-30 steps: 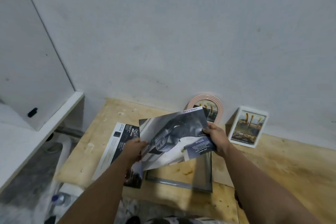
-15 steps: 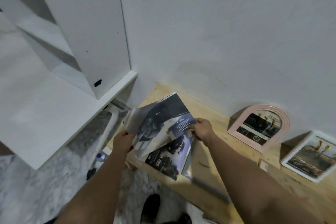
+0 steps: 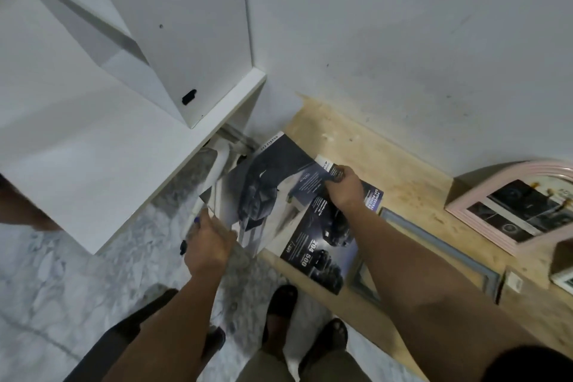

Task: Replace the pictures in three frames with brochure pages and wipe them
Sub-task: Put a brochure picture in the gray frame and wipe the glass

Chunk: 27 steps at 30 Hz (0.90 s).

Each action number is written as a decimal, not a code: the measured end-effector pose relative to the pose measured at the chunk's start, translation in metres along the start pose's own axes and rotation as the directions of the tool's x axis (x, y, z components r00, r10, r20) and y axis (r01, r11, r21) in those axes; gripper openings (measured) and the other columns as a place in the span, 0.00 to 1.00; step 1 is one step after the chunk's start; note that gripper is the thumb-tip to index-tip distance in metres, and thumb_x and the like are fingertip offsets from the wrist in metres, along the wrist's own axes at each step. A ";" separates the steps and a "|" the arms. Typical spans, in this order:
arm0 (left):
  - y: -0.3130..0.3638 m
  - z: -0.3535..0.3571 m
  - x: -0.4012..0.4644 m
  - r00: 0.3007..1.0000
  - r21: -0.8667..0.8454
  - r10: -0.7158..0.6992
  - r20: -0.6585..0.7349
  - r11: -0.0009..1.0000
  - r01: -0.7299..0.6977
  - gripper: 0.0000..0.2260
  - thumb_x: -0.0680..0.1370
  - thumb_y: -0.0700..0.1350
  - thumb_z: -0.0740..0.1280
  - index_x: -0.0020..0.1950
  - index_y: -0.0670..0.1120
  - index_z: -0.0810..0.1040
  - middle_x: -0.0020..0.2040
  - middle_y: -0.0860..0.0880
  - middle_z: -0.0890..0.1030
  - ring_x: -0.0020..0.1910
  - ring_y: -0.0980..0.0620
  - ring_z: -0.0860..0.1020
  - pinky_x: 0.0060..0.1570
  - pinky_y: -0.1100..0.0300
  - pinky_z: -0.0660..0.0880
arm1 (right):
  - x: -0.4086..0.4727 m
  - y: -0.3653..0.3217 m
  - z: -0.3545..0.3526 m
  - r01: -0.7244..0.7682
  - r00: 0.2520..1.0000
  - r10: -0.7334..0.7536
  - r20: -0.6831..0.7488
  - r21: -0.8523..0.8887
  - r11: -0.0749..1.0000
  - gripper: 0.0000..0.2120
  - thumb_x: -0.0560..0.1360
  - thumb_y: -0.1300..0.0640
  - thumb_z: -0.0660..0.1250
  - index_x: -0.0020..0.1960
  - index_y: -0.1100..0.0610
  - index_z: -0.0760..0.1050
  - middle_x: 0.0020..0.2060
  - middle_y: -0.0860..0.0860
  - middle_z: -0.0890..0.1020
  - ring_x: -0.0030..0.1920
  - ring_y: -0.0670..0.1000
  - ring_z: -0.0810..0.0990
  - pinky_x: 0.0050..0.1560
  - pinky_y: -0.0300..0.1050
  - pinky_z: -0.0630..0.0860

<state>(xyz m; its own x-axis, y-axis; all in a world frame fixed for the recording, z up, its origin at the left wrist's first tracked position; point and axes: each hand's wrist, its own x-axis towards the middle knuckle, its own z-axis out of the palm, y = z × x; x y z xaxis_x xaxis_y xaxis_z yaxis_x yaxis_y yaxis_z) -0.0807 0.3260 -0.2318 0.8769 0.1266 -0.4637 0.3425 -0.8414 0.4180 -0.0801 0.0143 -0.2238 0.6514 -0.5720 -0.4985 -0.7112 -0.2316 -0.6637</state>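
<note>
Both hands' brochure page (image 3: 273, 183) now lower, past table (image 3: 366, 146) edge

Dark brochure page (image 3: 273, 183) held aloft, curled; grey frame (image 3: 440, 245) flat on table.

Three frames (image 3: 514, 211), two brochure pages (image 3: 273, 183).

The brochure page (image 3: 273, 183) that both hands are holding is showing small spaced capitals along its top white edge, reading "DOUBLE CAB" as far as the blur allows. The second page (image 3: 322, 245), lying on the wooden table (image 3: 403, 170), is showing the white numbers "204" and "500", upside down from this side. Its purple corner is carrying white capital lettering that is too blurred to make out. The small paragraphs on both pages are staying unreadable.
</note>
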 end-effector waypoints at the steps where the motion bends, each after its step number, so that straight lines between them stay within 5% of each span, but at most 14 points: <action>1: 0.000 0.002 -0.001 0.992 0.120 0.125 -0.026 0.985 -0.121 0.36 0.74 0.55 0.72 0.78 0.51 0.61 0.68 0.41 0.72 0.66 0.36 0.71 0.57 0.40 0.75 | -0.001 0.002 -0.004 0.041 0.999 -0.042 -0.015 -0.090 0.995 0.24 0.79 0.58 0.68 0.74 0.55 0.69 0.56 0.56 0.82 0.50 0.57 0.83 0.51 0.55 0.82; 4: 0.009 0.012 0.008 0.893 0.337 0.445 0.063 0.833 -0.439 0.33 0.77 0.58 0.68 0.79 0.52 0.63 0.76 0.42 0.66 0.74 0.37 0.62 0.66 0.39 0.69 | 0.005 0.013 -0.017 0.069 0.996 -0.083 -0.022 -0.383 0.921 0.30 0.77 0.53 0.69 0.77 0.50 0.65 0.68 0.59 0.74 0.66 0.64 0.75 0.66 0.61 0.74; 7: 0.016 0.031 0.021 0.831 0.479 0.477 0.287 0.680 -0.555 0.37 0.78 0.68 0.59 0.82 0.58 0.47 0.83 0.46 0.46 0.81 0.40 0.43 0.77 0.40 0.54 | 0.010 0.029 -0.027 0.064 0.997 -0.026 0.070 -0.617 0.784 0.42 0.72 0.43 0.75 0.79 0.45 0.57 0.74 0.57 0.65 0.73 0.64 0.65 0.70 0.68 0.64; 10: 0.013 0.046 0.025 0.821 0.542 0.474 0.318 0.620 -0.567 0.40 0.78 0.72 0.52 0.80 0.59 0.36 0.82 0.47 0.39 0.80 0.39 0.37 0.77 0.39 0.47 | 0.013 0.043 -0.032 0.082 0.996 -0.028 0.089 -0.687 0.722 0.47 0.70 0.38 0.76 0.80 0.45 0.54 0.75 0.56 0.63 0.73 0.64 0.65 0.70 0.68 0.63; 19: 0.020 0.060 0.015 0.869 0.601 0.452 0.200 0.644 -0.473 0.36 0.78 0.72 0.47 0.81 0.58 0.40 0.83 0.45 0.41 0.80 0.36 0.41 0.75 0.36 0.52 | 0.015 0.041 -0.036 0.089 0.995 -0.098 0.026 -0.684 0.724 0.45 0.68 0.43 0.79 0.78 0.46 0.60 0.67 0.57 0.71 0.67 0.62 0.71 0.66 0.64 0.67; 23: 0.022 0.059 0.015 0.878 0.615 0.421 0.228 0.636 -0.465 0.36 0.78 0.72 0.46 0.81 0.58 0.39 0.83 0.45 0.40 0.80 0.35 0.41 0.75 0.36 0.53 | 0.013 0.037 -0.049 0.115 0.993 -0.099 0.058 -0.501 0.858 0.35 0.71 0.56 0.77 0.75 0.50 0.69 0.66 0.56 0.73 0.62 0.60 0.78 0.65 0.54 0.75; 27: 0.030 0.052 0.013 0.879 0.626 0.386 0.281 0.621 -0.473 0.37 0.78 0.71 0.47 0.81 0.57 0.37 0.82 0.44 0.39 0.80 0.34 0.42 0.75 0.36 0.55 | 0.005 0.031 -0.081 0.059 0.981 -0.011 0.195 -0.243 0.968 0.30 0.69 0.67 0.79 0.69 0.57 0.76 0.47 0.53 0.85 0.40 0.49 0.84 0.41 0.41 0.80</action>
<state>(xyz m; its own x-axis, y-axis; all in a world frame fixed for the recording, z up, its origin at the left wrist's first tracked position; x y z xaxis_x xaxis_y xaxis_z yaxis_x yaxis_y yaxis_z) -0.0766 0.2754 -0.2659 0.8080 -0.3613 -0.4654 -0.4130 -0.9107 -0.0101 -0.1205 -0.0589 -0.2016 0.6984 -0.4053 -0.5898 -0.7141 -0.4492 -0.5369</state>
